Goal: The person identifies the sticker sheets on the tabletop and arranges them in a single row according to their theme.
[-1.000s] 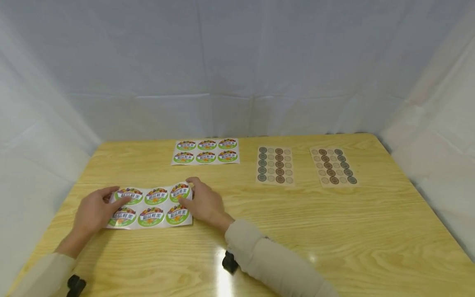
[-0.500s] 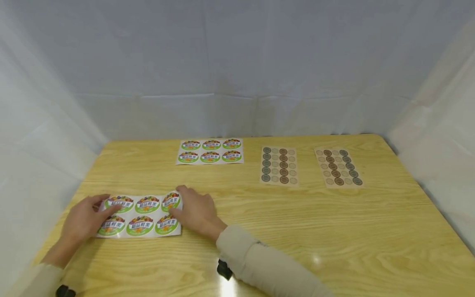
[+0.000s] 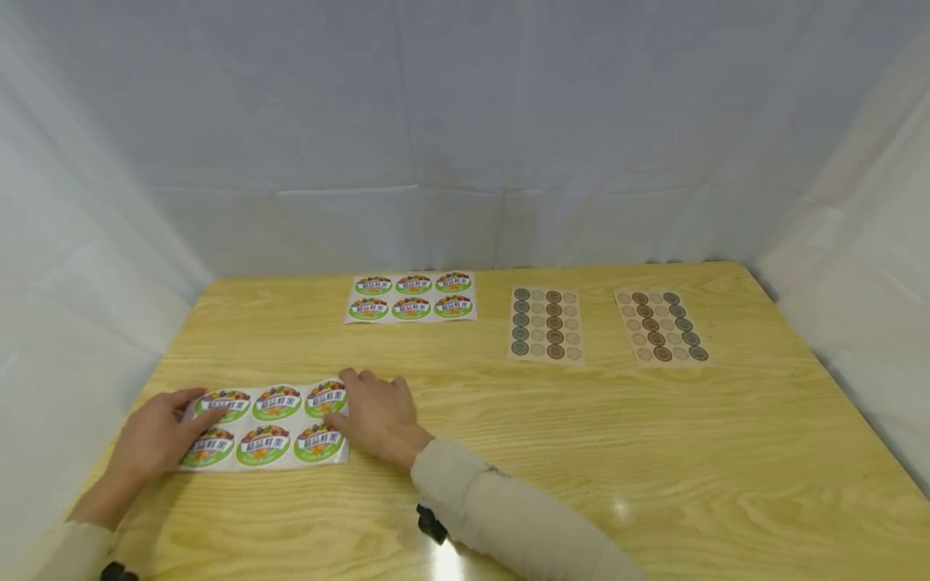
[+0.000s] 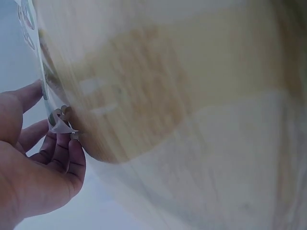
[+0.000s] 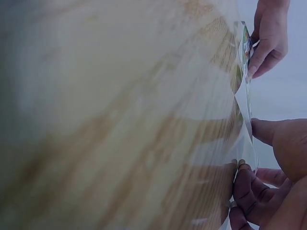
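A white sticker sheet [image 3: 292, 421] with oval green fruit labels lies low over the front left of the table. At its left end my left hand [image 3: 148, 436] pinches it, thumb on top. The left wrist view shows the fingers of that left hand [image 4: 48, 163] curled at the sheet's edge. On the opposite end my right hand [image 3: 381, 420] grips the sheet, its thumb over the printed face. In the right wrist view the sheet [image 5: 244, 108] bows slightly off the wood between both hands, with fingers of the right hand [image 5: 273, 187] beneath its edge.
A matching fruit-label sheet [image 3: 433, 295] lies at the back of the wooden table [image 3: 581, 468]. To its right are two beige sheets of small round stickers, one nearer the middle [image 3: 546, 324] and one farther right [image 3: 663, 328]. White curtains [image 3: 465, 121] hang around the table.
Both hands have carried the held sticker sheet left and toward the table's front, keeping their grip. The sheets at the back lie as before; the head view has shifted slightly.
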Available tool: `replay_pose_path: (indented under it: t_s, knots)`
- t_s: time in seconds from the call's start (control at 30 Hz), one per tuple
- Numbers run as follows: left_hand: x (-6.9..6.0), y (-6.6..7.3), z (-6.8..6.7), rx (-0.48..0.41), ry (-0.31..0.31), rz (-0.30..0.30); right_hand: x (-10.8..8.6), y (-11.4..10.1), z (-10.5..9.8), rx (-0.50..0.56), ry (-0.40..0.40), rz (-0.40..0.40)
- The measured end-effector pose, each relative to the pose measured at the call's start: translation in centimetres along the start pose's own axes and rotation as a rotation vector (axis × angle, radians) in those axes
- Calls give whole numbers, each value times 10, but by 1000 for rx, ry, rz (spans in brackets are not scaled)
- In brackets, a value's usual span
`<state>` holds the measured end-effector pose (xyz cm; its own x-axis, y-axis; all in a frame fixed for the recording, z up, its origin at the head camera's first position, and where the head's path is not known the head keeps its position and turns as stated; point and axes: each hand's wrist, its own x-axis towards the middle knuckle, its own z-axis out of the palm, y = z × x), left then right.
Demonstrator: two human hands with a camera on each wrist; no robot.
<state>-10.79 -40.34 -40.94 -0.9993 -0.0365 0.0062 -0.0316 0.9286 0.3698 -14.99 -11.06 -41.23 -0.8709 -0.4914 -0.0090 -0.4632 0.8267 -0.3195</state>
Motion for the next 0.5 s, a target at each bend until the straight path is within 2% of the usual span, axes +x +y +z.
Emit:
replay_pose_path:
  t_s: [0.5]
  knots:
    - [1, -4, 4, 7, 36, 53, 0, -2, 0, -90, -25, 10]
